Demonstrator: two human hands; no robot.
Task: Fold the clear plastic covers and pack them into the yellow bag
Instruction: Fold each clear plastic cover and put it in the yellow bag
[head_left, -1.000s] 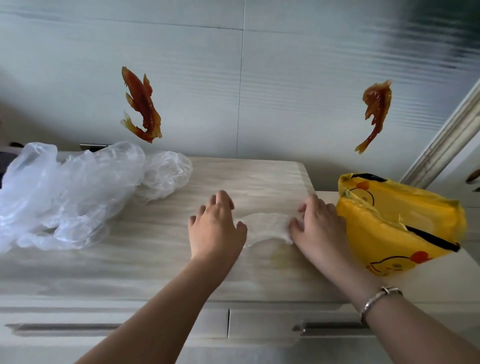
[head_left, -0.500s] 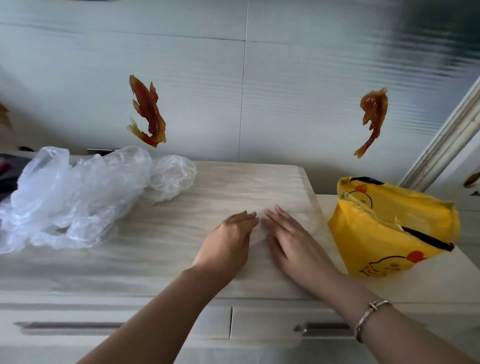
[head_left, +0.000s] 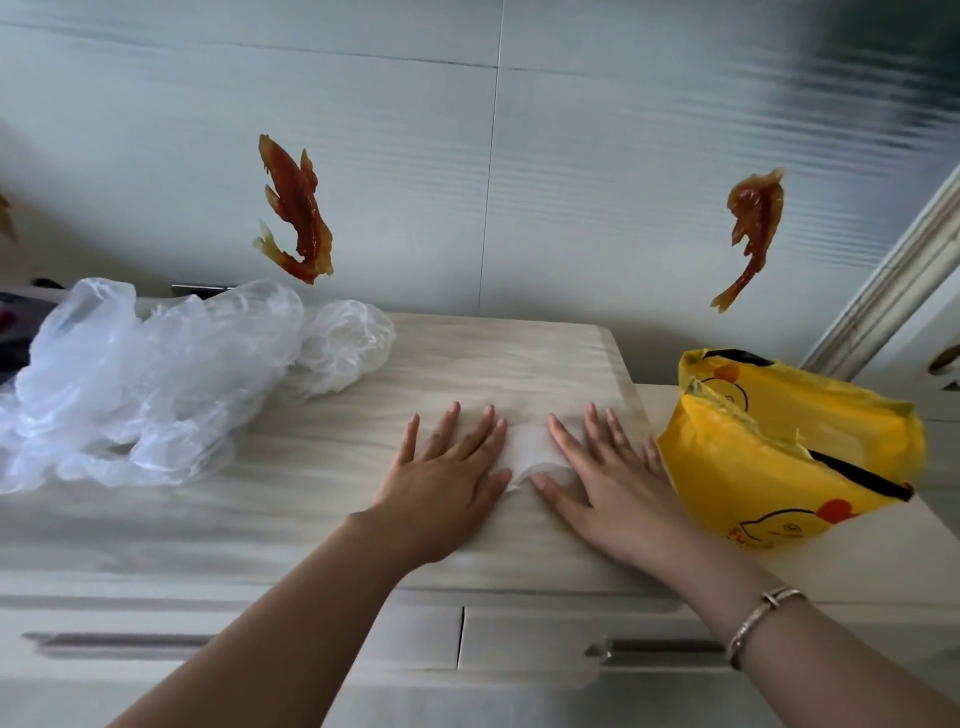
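A folded clear plastic cover (head_left: 529, 448) lies flat on the pale wooden cabinet top (head_left: 467, 358). My left hand (head_left: 448, 467) and my right hand (head_left: 597, 467) press palm-down on it, fingers spread, one on each side; only a strip of the cover shows between them. A heap of crumpled clear plastic covers (head_left: 150, 374) sits at the left of the top. The yellow bag (head_left: 779, 457) with a duck print stands at the right, its mouth open upward, just beside my right hand.
Two drawers with metal handles (head_left: 654, 647) run along the cabinet front below my arms. Orange fish stickers (head_left: 293, 208) hang on the tiled wall behind. A white door frame (head_left: 893, 270) rises at the far right.
Both hands were close together over the cover with fingers together; now they lie flat with fingers spread and have slid apart. A second ago they held the small cover's two sides.
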